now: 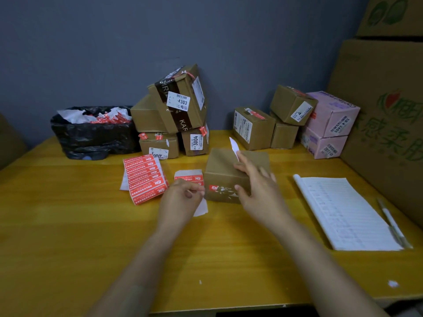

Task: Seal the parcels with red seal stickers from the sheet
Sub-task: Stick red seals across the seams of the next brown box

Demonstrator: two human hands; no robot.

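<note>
A brown parcel (225, 167) stands at the middle of the yellow table (68, 225). A red seal sticker (214, 188) is stuck on its near face. My right hand (258, 186) lies over the parcel's top, its thumb on the near face beside the sticker. A white paper slip (234, 144) sticks up at its fingertips. My left hand (183, 196) pinches a piece of white backing paper (201, 208) that carries one red sticker (189, 178), just left of the parcel. The sheet of red seal stickers (144, 178) lies further left.
Behind are a stack of brown parcels (176, 115), more brown parcels (270, 126) and pink boxes (329, 126). A black-lined bin (91, 136) holds paper scraps at the back left. A notebook (343, 211) and pen (391, 225) lie right, beside large cartons (389, 106).
</note>
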